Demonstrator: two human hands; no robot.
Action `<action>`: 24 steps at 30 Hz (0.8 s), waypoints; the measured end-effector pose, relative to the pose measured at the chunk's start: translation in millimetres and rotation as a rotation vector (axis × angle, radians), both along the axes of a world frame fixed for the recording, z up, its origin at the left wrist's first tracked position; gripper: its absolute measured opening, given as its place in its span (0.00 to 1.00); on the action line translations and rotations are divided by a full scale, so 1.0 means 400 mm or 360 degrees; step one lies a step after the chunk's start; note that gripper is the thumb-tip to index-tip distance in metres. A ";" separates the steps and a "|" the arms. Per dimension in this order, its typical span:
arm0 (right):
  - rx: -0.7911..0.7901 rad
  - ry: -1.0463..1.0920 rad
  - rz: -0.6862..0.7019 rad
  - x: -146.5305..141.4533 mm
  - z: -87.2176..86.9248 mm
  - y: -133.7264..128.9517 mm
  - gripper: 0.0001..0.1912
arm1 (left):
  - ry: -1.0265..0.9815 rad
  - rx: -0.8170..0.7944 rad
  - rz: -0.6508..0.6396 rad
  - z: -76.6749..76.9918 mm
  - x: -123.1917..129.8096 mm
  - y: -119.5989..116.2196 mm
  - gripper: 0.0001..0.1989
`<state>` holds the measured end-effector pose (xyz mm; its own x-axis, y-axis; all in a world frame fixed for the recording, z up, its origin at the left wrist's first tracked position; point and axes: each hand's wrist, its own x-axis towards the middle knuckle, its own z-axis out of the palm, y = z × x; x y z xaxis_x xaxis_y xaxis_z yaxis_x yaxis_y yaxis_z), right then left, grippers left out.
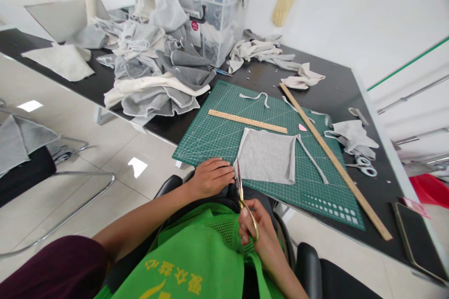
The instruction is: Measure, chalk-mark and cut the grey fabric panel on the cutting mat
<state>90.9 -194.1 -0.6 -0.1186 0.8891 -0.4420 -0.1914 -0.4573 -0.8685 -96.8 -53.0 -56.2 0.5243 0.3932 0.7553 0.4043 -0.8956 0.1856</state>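
A light grey piece of cloth (268, 156), roughly square, lies at the front of the green cutting mat (196, 138). My left hand (212, 178) is closed at its left edge, fingers together; the fingertips' hold on the cloth is partly hidden. In my right hand (261, 226) is a pair of scissors with gold handles (240, 187). Their blades point away from me along the cloth's left edge, beside my left fingertips. A narrow cut strip (312, 159) runs off the cloth's upper right corner.
A short wooden ruler (247, 121) and a long one (333, 159) lie on the mat, with a pink chalk piece (302, 127). White-handled scissors (366, 168) and a phone (419, 238) are at right. Grey fabric heaps (157, 88) and a clear plastic bin (224, 23) stand at back left.
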 end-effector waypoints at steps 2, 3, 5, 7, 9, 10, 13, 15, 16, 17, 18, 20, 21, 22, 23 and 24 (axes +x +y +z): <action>0.0007 -0.0010 -0.0003 0.001 0.000 -0.001 0.20 | 0.0000 0.0000 -0.0004 -0.001 0.000 0.000 0.11; 0.0009 -0.0015 -0.0003 0.001 0.000 -0.001 0.20 | -0.0002 0.0002 -0.0005 -0.001 0.001 0.001 0.11; 0.0003 -0.0032 -0.0003 0.001 0.001 -0.003 0.20 | -0.0012 0.0011 -0.0001 0.000 0.002 0.001 0.11; -0.0007 -0.0044 -0.0004 -0.001 0.003 -0.004 0.21 | -0.0021 0.0022 0.0005 0.003 0.003 0.001 0.11; -0.0016 -0.0047 -0.0003 -0.004 0.006 -0.003 0.22 | -0.0021 0.0035 0.0007 0.006 0.004 0.001 0.11; -0.0017 -0.0049 -0.0003 -0.005 0.008 -0.002 0.22 | -0.0021 0.0041 0.0007 0.007 0.003 0.001 0.11; -0.0026 -0.0064 -0.0015 -0.008 0.014 0.002 0.24 | -0.0017 0.0049 0.0007 0.008 0.003 0.002 0.12; -0.0035 -0.0070 -0.0022 -0.010 0.015 0.004 0.25 | -0.0014 0.0050 0.0004 0.007 0.002 0.002 0.12; -0.0045 -0.0069 -0.0024 -0.010 0.015 0.005 0.25 | -0.0009 0.0048 0.0001 0.006 0.003 0.002 0.12; -0.0054 -0.0068 -0.0027 -0.011 0.015 0.005 0.25 | -0.0007 0.0045 0.0001 0.005 0.003 0.002 0.12; -0.0060 -0.0067 -0.0031 -0.012 0.014 0.005 0.26 | -0.0008 0.0041 0.0002 0.004 0.003 0.002 0.11; -0.0062 -0.0072 -0.0046 -0.013 0.013 0.004 0.26 | -0.0020 0.0032 0.0008 0.004 0.004 0.002 0.12; -0.0058 -0.0077 -0.0050 -0.014 0.013 0.003 0.26 | -0.0026 0.0027 0.0011 0.004 0.004 0.002 0.12; -0.0054 -0.0083 -0.0053 -0.015 0.013 0.002 0.26 | -0.0030 0.0025 0.0011 0.005 0.004 0.002 0.12; -0.0051 -0.0089 -0.0055 -0.016 0.014 0.002 0.26 | -0.0031 0.0024 0.0010 0.006 0.004 0.002 0.12; -0.0050 -0.0094 -0.0055 -0.017 0.015 0.002 0.26 | -0.0031 0.0023 0.0009 0.007 0.003 0.002 0.12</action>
